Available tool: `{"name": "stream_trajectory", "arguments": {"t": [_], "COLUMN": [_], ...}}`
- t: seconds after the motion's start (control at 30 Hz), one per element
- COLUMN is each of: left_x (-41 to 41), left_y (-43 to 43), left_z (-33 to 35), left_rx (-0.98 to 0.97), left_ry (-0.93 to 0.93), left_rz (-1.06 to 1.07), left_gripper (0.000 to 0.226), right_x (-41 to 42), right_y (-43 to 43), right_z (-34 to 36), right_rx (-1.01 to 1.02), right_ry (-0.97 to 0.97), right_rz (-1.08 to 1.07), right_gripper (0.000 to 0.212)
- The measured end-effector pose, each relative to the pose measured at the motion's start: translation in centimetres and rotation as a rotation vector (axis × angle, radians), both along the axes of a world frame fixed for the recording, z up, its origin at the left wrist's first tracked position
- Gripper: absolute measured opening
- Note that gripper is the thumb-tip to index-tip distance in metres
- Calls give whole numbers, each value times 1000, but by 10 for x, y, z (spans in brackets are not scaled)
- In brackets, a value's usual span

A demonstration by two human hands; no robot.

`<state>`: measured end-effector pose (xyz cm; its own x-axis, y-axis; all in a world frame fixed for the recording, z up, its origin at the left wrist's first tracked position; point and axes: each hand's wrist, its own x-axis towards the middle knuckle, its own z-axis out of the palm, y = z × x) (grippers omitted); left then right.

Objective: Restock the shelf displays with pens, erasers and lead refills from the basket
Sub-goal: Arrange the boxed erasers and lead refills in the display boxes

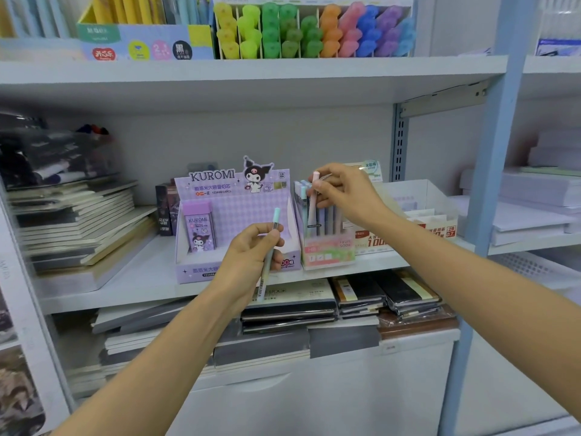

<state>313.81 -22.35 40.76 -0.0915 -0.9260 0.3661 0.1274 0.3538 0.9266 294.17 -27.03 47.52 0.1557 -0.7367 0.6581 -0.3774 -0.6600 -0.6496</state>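
My left hand (251, 250) grips a mint-capped pen (268, 256), held upright in front of the purple Kuromi display box (220, 196). One purple lead refill case (200, 228) stands in that box at its left. My right hand (342, 191) pinches a pink-capped pen (313, 199) by its top, its lower end down among several pens standing in the clear pen display box (327, 256). The basket is not in view.
A white and red box (434, 215) stands to the right of the pen box. Stacked notebooks (78, 221) fill the shelf's left side and the shelf below. Coloured highlighters (314, 29) line the upper shelf. A blue upright post (500, 152) bounds the right.
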Motion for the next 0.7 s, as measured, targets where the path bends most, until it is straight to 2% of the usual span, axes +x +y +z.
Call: {"name": "stream_trajectory", "arguments": {"t": [0.27, 0.4, 0.57, 0.7], "left_x": [2, -3, -1, 5], "left_y": [-7, -10, -8, -4], "left_z": [-6, -5, -4, -3], "left_rx": [-11, -18, -11, -2], "left_ry": [-29, -45, -5, -1], "left_rz": [10, 9, 24, 35], "left_gripper": [11, 12, 15, 16], "right_x": [-9, 3, 17, 20], "right_y": [-5, -8, -11, -11], "right_z": [-2, -8, -10, -12], "right_rx": [102, 40, -70, -110], "right_ry": [58, 102, 111, 162], "right_rz": [11, -16, -50, -167], "right_gripper": [12, 18, 14, 12]}}
